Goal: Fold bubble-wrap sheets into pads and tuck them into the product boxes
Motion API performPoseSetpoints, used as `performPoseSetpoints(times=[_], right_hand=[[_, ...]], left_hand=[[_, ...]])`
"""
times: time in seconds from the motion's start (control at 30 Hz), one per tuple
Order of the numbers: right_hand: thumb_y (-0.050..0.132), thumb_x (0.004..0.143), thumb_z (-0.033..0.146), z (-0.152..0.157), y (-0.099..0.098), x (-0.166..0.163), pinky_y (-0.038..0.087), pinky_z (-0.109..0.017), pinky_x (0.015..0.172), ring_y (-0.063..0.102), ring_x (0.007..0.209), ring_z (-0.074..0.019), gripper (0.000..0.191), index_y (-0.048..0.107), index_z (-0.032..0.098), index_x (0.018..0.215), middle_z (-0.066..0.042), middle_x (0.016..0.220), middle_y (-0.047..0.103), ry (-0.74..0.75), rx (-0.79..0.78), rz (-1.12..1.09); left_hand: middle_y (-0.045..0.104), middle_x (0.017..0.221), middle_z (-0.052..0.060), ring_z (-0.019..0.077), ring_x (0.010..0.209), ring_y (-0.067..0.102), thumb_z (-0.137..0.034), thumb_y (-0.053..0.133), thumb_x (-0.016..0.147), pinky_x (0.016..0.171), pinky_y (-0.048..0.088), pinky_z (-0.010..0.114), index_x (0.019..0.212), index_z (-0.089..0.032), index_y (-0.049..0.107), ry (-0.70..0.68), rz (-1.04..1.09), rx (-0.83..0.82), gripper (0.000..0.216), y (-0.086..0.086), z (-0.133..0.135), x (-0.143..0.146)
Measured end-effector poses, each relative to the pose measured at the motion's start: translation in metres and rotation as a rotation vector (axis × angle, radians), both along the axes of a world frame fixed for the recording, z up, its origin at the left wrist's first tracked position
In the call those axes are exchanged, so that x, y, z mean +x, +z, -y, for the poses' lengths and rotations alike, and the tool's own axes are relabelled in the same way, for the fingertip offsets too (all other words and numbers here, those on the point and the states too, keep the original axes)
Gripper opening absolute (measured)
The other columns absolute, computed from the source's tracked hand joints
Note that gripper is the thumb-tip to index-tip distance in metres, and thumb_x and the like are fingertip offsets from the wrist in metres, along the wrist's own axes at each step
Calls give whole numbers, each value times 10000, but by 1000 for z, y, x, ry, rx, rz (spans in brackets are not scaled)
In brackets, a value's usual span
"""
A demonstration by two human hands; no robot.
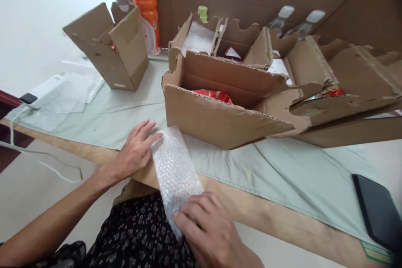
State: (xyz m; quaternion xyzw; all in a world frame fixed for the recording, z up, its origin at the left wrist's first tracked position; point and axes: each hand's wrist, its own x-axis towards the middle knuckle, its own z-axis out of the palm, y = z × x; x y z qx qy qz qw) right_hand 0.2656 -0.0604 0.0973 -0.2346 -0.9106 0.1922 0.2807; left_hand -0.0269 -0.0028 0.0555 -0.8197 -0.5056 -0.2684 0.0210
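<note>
A long strip of bubble wrap (176, 167) lies over the table's front edge, its near end hanging down toward my lap. My left hand (138, 146) rests by its upper left edge with fingers apart, the fingertips touching the plastic. At the lower end, my right hand (213, 226) has its fingers curled over the wrap and grips it; the thumb is hidden. Just behind the strip stands an open cardboard box (220, 121) with a red packet (215, 95) inside.
More cardboard compartments (314, 63) stand right and behind. At the left are a separate cardboard box (109, 58), an orange bottle (147, 4), loose plastic sheets (75, 88) and a white power strip (47, 90) with a cable. A black phone (378, 209) lies far right.
</note>
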Motion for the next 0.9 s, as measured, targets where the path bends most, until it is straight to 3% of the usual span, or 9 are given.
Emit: performPoseSetpoints(times=[0.13, 0.23, 0.3, 0.4, 0.53, 0.6, 0.77, 0.9], right_hand=[[472, 1003, 91, 8, -29, -22, 463, -353, 775, 601, 813, -185, 224, 670, 189, 1035, -33, 877, 695, 28, -82, 125], [506, 1005, 106, -2, -22, -34, 464, -337, 821, 599, 824, -175, 185, 659, 208, 1020, -21, 905, 702, 76, -153, 194], [507, 1023, 122, -14, -13, -41, 473, -325, 828, 614, 815, -164, 170, 651, 213, 1020, -11, 915, 714, 117, -178, 207], [551, 1043, 175, -29, -3, -46, 489, -339, 845, 655, 905, -181, 131, 637, 195, 1140, -45, 1021, 741, 45, -118, 86], [625, 969, 58, -28, -4, -34, 497, -359, 833, 674, 943, -198, 244, 635, 181, 1178, -74, 1014, 751, -151, 53, -115], [611, 963, 51, -21, -12, -29, 500, -369, 847, 684, 956, -200, 249, 655, 197, 1160, -61, 1008, 762, -122, 61, -63], [573, 1030, 223, -16, -40, -38, 498, -445, 957, 633, 1184, -275, 268, 639, 184, 1287, -118, 1276, 723, -47, 29, 246], [544, 1029, 146, -25, -45, -47, 483, -400, 873, 637, 1047, -241, 193, 671, 179, 1171, -94, 1143, 743, -86, 17, 222]], left_hand=[[573, 1472, 154, 350, 1473, 435, 9, 491, 846, 1175, 431, 633, 1413, -214, 557, -62, 214, -239, 613, 2, 55, 0], [617, 1420, 169, 345, 1408, 511, -98, 547, 826, 1149, 478, 597, 1506, -193, 468, -209, 373, -393, 691, 11, 95, 17], [685, 1308, 159, 321, 1264, 624, -132, 584, 849, 1049, 562, 532, 1508, -194, 453, -188, 435, -376, 675, 8, 108, 32], [750, 1051, 76, 229, 940, 709, -120, 591, 945, 819, 608, 376, 1400, -244, 542, 73, 486, -252, 474, -6, 110, 48], [738, 961, 57, 214, 789, 664, -192, 604, 986, 743, 563, 372, 1444, -233, 528, 319, 388, -143, 466, -20, 103, 52], [737, 988, 67, 219, 791, 659, -199, 604, 987, 742, 553, 378, 1504, -233, 470, 346, 346, -129, 536, -23, 102, 50], [710, 955, 55, 229, 824, 649, -196, 618, 995, 792, 535, 402, 1533, -235, 413, 343, 291, -103, 578, -23, 103, 39], [672, 1202, 142, 308, 1127, 629, -300, 702, 965, 988, 523, 504, 1498, -211, 468, 220, 316, -59, 589, -17, 106, 25]])
